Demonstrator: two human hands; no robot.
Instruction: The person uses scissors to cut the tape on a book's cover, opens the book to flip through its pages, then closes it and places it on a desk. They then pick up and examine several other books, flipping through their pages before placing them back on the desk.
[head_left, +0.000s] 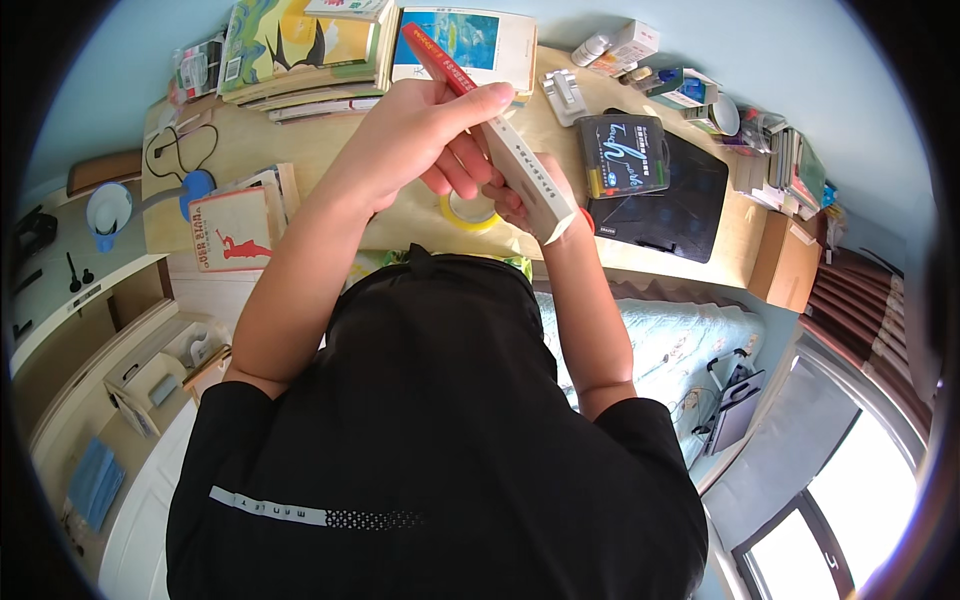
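Note:
Both hands hold a book (527, 169) with a red and white spine that bears writing. It is tilted above the desk, spine turned up towards me. My left hand (405, 131) grips its middle, thumb lying across the spine and fingers curled beneath. My right hand (564, 187) holds the near end from the right, partly hidden behind the book. Under the hands, a roll of yellow tape (454, 215) lies on the wooden desk (322, 150). Beyond the book's far end, a book with a blue picture cover (480, 45) rests on the desk.
A stack of books (315, 45) stands at the back left, with more books (232, 232) at the left edge. On the right, a marker case (622, 157) sits on a black tablet (690, 195). Boxes and bottles (626, 45) line the wall; a cardboard box (784, 259) stands at right.

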